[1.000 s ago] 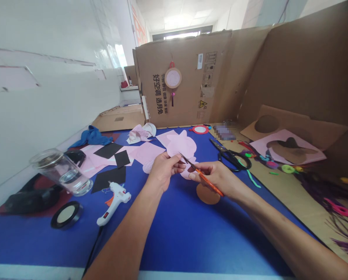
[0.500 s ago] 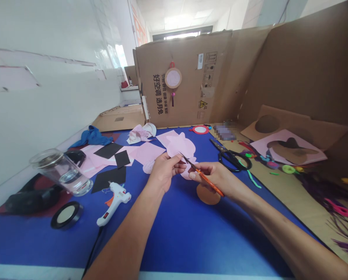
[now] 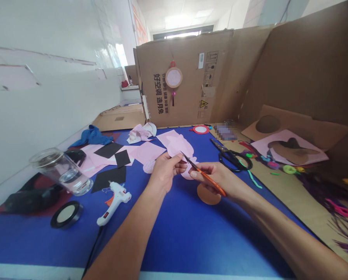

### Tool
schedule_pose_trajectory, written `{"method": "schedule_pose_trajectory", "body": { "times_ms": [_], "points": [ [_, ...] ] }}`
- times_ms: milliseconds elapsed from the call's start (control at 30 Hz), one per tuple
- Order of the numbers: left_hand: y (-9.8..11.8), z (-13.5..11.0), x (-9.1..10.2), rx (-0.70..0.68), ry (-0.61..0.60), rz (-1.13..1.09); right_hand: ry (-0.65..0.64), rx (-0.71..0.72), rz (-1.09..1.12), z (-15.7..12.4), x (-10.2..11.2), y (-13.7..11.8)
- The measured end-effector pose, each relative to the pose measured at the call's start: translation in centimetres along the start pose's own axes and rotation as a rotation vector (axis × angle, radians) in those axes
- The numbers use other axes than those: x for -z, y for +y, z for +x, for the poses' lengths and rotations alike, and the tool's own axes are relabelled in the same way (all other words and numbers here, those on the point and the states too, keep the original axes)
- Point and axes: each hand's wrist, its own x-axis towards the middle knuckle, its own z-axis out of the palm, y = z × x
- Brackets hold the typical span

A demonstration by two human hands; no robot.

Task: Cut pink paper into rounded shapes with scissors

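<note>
Two hands cut a pink paper shape over the blue table

Two bare hands meet above the middle of the blue table [image 3: 176,233]. The left hand [image 3: 166,171] pinches the edge of a pink paper shape [image 3: 180,146] between thumb and fingers, so this hand is closed on the paper and holds it a little above the table. The right hand [image 3: 217,179] is closed around the orange scissors [image 3: 203,175], and their dark blades point up and left to the paper edge, just beside the left fingertips. I cannot tell if the blades are apart or together.

Under the right hand a round brown cardboard piece [image 3: 209,194] lies flat on the table. Bigger black scissors [image 3: 231,157] lie to the right, near the hands. On the left side are a white glue gun [image 3: 114,198], a glass jar [image 3: 61,171] lying on its side, a black round lid [image 3: 66,214] and some black and pink paper sheets [image 3: 115,155]. A large cardboard box [image 3: 185,77] stands at the far end.
</note>
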Motion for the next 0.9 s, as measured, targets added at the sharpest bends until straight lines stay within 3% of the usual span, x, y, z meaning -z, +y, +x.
{"method": "schedule_pose_trajectory", "body": {
  "times_ms": [367, 900],
  "points": [
    [0.05, 0.34, 0.28, -0.012, 0.019, 0.024, -0.003, -0.025, 0.016, -0.16, -0.07, -0.01],
    [-0.27, 0.24, 0.02, -0.028, -0.002, -0.129, -0.014, -0.019, 0.053, -0.32, -0.07, -0.29]
  ]
}}
